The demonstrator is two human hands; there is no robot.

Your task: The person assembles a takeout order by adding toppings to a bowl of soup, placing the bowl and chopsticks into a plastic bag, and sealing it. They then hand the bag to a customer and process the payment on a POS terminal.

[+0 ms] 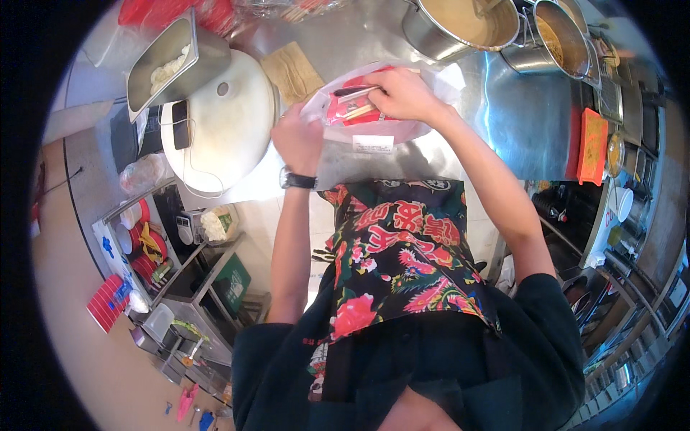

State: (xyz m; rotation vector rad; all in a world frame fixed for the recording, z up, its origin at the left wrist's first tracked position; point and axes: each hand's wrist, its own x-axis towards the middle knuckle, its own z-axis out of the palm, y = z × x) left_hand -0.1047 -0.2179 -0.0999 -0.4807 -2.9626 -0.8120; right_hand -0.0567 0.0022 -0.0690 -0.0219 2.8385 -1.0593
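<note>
A translucent white plastic bag [420, 129] stands on the steel counter in front of me, its mouth open towards me. Red packaging [350, 81] shows inside it. My left hand [297, 139], with a watch on its wrist, grips the bag's left edge; its fingers are blurred. Over the bag's mouth, my right hand [401, 96] pinches slim utensils [350, 91], among them a dark one and a pale one. Pale wooden chopsticks [358, 112] lie just below those fingers. A printed white label [373, 144] is on the bag's near side.
Left of the bag, a round white board [232, 140] carries a phone [181, 124] with a cable and a tilted steel pan [161, 70]. A brown paper sheet [291, 73] lies beside it. Steel pots [436, 46] stand back right, near an orange tray [592, 145].
</note>
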